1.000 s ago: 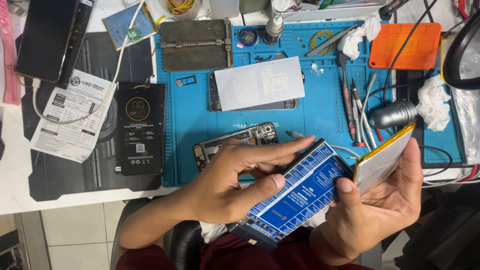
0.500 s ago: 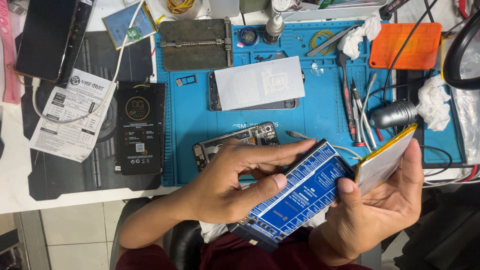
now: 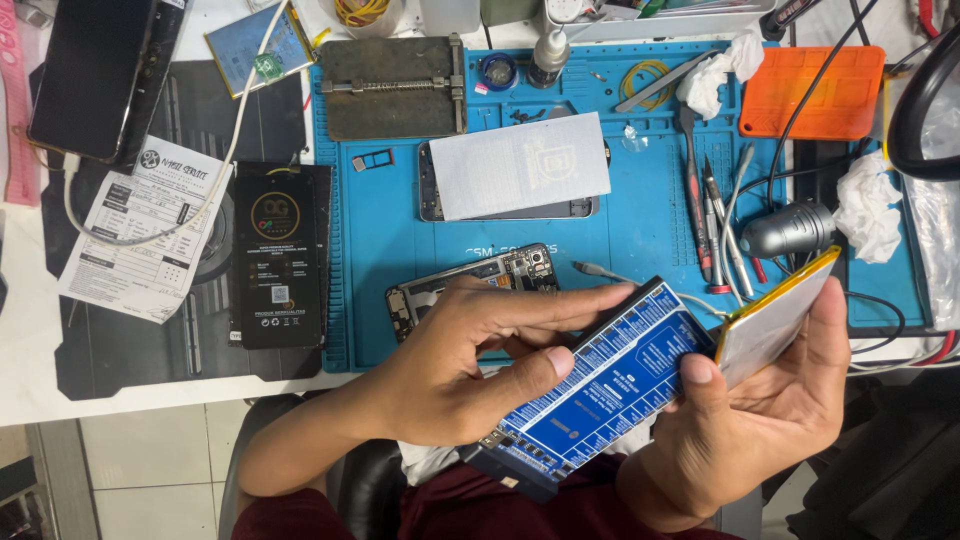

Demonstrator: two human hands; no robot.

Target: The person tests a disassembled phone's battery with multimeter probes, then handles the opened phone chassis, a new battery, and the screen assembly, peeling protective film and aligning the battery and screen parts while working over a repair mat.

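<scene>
1. Holding a blue board (image 3: 610,395), the left hand (image 3: 470,375) has its fingers curled around the board's long edges, thumb on the near side and fingers lying over the top.
2. The board is long, blue and covered in tiny white print. It sits tilted, near the person, over the lap and past the near edge of the blue mat (image 3: 640,230).
3. The right hand (image 3: 770,420) is wrapped around a flat battery (image 3: 775,320) with a yellow rim. The thumb presses its near side, and the fingers are closed behind it.
4. The battery touches the right end of the board.
5. Just behind the left hand lies an open phone frame (image 3: 480,280) on the mat. The hand hides part of it.
6. Farther back lies another phone (image 3: 510,205) with a white sheet (image 3: 520,165) over most of it.
7. To the right are screwdrivers (image 3: 705,220), crumpled white tissues (image 3: 865,205) and an orange tray (image 3: 825,90).
8. To the left are a black box (image 3: 280,255), a paper slip (image 3: 140,240) with a white cable (image 3: 150,235) over it, and a dark phone (image 3: 100,75).
9. A grey metal clamp plate (image 3: 395,85) sits at the far side of the mat.
</scene>
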